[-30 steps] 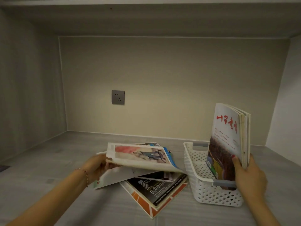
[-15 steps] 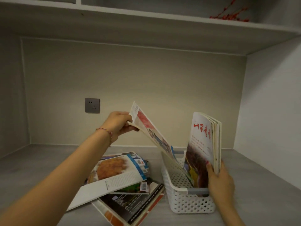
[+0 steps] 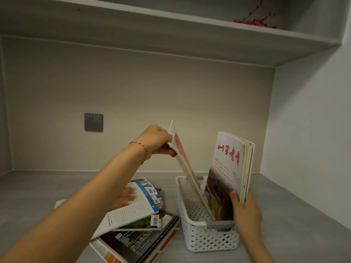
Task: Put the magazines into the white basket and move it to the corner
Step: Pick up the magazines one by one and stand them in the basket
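A white perforated basket (image 3: 201, 238) with grey handles stands on the grey desk, right of centre. Several magazines (image 3: 230, 168) stand upright in its right side; the front one has a white cover with red characters. My right hand (image 3: 245, 211) grips their lower edge. My left hand (image 3: 156, 139) pinches the top of another magazine (image 3: 187, 168), which leans steeply with its lower end inside the basket. A loose pile of magazines (image 3: 136, 221) lies flat on the desk to the basket's left, under my left forearm.
The desk (image 3: 294, 224) sits in an alcove: back wall with a grey socket (image 3: 93, 122), a white side wall at right meeting it in a corner (image 3: 263, 171), and a shelf overhead holding a red berry sprig (image 3: 254, 19).
My left hand lifted one magazine off the pile, swung it up and right, and lowered its bottom end into the basket. My right hand kept holding the upright magazines.
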